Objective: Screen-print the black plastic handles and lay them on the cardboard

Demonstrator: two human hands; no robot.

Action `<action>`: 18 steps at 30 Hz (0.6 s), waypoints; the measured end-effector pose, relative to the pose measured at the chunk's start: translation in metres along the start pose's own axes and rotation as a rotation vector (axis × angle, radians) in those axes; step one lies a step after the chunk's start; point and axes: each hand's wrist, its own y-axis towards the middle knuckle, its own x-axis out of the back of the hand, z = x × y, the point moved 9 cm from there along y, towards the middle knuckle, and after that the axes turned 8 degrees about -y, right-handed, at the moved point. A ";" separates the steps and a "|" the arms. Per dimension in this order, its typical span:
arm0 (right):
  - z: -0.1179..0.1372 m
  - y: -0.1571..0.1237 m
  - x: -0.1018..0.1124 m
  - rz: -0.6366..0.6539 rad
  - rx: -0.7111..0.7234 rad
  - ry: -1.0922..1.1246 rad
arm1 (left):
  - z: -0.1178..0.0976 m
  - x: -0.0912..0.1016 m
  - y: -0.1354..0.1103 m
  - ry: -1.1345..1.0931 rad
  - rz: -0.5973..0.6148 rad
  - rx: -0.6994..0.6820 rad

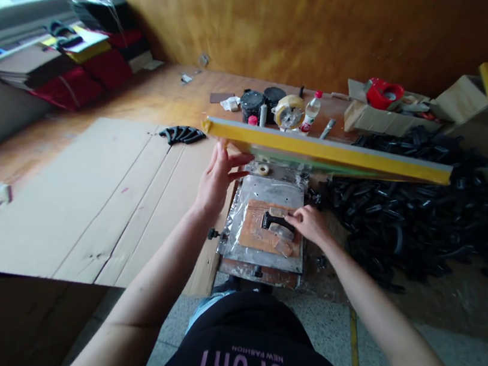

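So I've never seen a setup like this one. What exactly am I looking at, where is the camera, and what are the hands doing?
This picture comes from a camera worn on a person's head, looking down at their own arms. There is no robot here, just two bare hands. The left hand is open and raised just under a long yellow-edged screen frame, which is lifted above the bench. The right hand rests on a small black plastic piece lying on an orange pad, on a foil-edged metal plate. To the right is a big heap of similar black pieces. To the left lie flattened cardboard sheets. Farther along the bench are a tape roll and a plastic bottle.
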 end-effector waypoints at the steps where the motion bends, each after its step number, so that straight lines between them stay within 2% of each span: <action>1: 0.015 -0.006 -0.016 0.071 0.029 -0.056 | 0.004 -0.001 -0.004 -0.020 -0.037 0.001; 2: 0.027 -0.012 -0.029 0.139 0.034 -0.107 | 0.015 0.000 -0.013 -0.035 -0.077 0.033; 4: 0.047 -0.019 -0.041 0.226 -0.026 -0.137 | 0.059 0.000 -0.047 -0.040 -0.108 0.267; 6: 0.067 -0.026 -0.036 0.203 -0.088 -0.084 | 0.122 -0.006 -0.103 -0.004 -0.009 0.714; 7: 0.081 -0.030 -0.030 0.154 -0.068 -0.047 | 0.144 -0.005 -0.128 -0.008 0.003 0.850; 9: 0.113 -0.038 -0.015 0.048 0.121 0.029 | 0.167 0.005 -0.153 -0.067 -0.015 0.914; 10: 0.123 -0.043 -0.007 0.011 0.235 0.070 | 0.171 0.018 -0.155 -0.076 -0.050 0.887; 11: 0.122 -0.049 0.002 -0.022 0.311 0.104 | 0.171 0.036 -0.150 -0.054 -0.084 0.845; 12: 0.106 -0.052 0.012 -0.061 0.316 0.118 | 0.168 0.060 -0.143 0.007 -0.126 0.806; 13: 0.075 -0.054 0.023 -0.108 0.240 0.105 | 0.163 0.089 -0.132 0.102 -0.155 0.766; 14: 0.029 -0.055 0.038 -0.186 0.062 0.052 | 0.156 0.124 -0.121 0.221 -0.202 0.713; 16: -0.080 -0.071 0.068 -0.311 -0.400 -0.157 | 0.141 0.205 -0.107 0.497 -0.381 0.677; 17: -0.131 -0.085 0.080 -0.333 -0.627 -0.249 | 0.136 0.241 -0.104 0.642 -0.431 0.700; 18: -0.174 -0.101 0.087 -0.326 -0.819 -0.306 | 0.132 0.269 -0.100 0.772 -0.433 0.702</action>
